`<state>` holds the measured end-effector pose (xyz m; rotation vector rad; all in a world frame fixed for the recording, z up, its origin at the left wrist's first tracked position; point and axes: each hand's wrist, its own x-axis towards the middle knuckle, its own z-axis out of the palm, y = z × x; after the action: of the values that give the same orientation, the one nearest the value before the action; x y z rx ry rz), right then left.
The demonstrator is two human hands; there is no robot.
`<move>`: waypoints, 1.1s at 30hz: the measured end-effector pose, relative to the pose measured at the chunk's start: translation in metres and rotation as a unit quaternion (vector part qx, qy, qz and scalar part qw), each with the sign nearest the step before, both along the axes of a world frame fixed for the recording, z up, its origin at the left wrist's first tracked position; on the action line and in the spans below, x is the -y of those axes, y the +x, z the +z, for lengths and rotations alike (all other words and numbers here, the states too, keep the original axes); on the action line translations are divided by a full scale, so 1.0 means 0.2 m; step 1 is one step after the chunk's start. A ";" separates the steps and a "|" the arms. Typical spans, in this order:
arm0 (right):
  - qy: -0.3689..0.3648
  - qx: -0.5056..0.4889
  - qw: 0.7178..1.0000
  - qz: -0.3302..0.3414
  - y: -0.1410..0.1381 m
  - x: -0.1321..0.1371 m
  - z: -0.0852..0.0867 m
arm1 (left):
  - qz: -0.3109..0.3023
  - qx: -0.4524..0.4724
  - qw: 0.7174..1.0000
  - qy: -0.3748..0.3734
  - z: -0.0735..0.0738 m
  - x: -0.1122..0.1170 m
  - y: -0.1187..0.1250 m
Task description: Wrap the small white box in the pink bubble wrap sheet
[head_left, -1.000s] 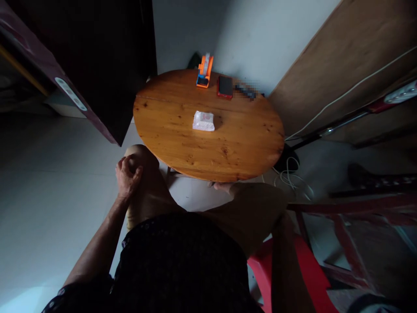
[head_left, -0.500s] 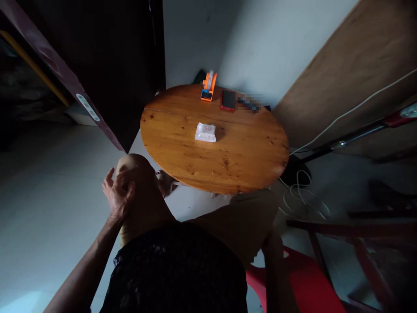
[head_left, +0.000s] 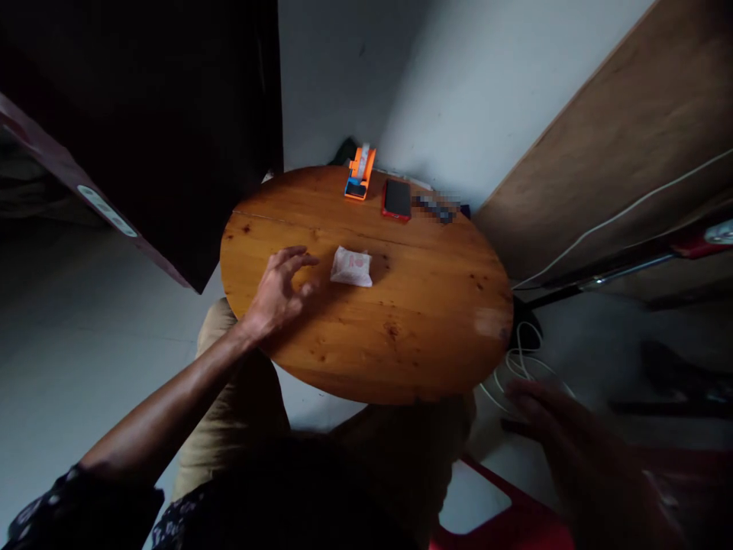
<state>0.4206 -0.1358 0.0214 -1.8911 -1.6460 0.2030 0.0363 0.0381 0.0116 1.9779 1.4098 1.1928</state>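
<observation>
Head cam: L hand (head_left: 278,296), thumb & fingers apart w/ nothing between, hovers over a wooden table (head_left: 424,336) just beside a white packet (head_left: 351,267) lying nr the table's middle. R hand (head_left: 564,428), blurred, is off the table's R side; can't tell its grip. Phone (head_left: 397,198) & orange-and-blue holder (head_left: 356,189) sit nr the far edge. Progress, by the look: v. early; packet untouched, nothing visibly lifted, all handling left.

A near-black top (head_left: 275,489), its hem scattered with small pale marks and its loose left sleeve (head_left: 92,504) ending around the elbow, is worn with creased khaki trousers (head_left: 206,428).
</observation>
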 end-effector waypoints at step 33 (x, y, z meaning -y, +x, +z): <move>0.032 -0.218 0.909 0.354 -0.60 -1.28 -0.04 | -0.279 0.211 0.892 -0.286 0.00 -0.43 0.23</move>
<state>0.3002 0.1198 0.0135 -1.0134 -1.8982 0.7930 0.0816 0.1232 0.0118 1.4363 0.7630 0.7554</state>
